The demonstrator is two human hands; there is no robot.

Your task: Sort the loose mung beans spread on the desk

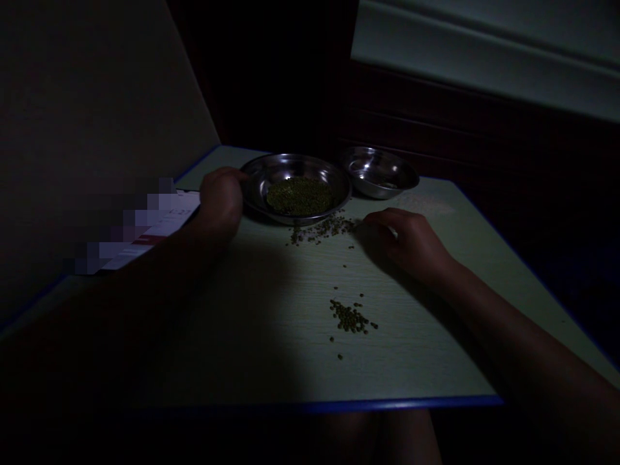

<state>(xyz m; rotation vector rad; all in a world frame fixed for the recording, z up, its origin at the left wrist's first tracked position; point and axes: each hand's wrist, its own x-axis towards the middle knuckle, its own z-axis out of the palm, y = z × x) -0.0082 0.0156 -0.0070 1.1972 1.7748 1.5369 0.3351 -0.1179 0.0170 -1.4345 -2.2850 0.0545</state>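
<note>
A shallow metal dish [249, 200] holds a heap of small green beans [300, 196], perhaps mung beans. At its left side is my left hand [223, 196], fingers curled over the rim. My right hand [407, 236] rests low over the table, right of a scattered patch of beans and pale bits [322, 230] in front of the dish. Its thumb and fingertips are pinched together at the patch's edge; whatever lies between them is too small and dark to name. Closer to me lies a small loose pile of green beans [351, 318].
A second metal bowl [382, 192] stands behind my right hand, with a little something in its bottom. Pale grains [426, 205] lie to its right. At left is a printed sheet or booklet [140, 239], partly blurred out. The pale table [242, 336] has a blue edge.
</note>
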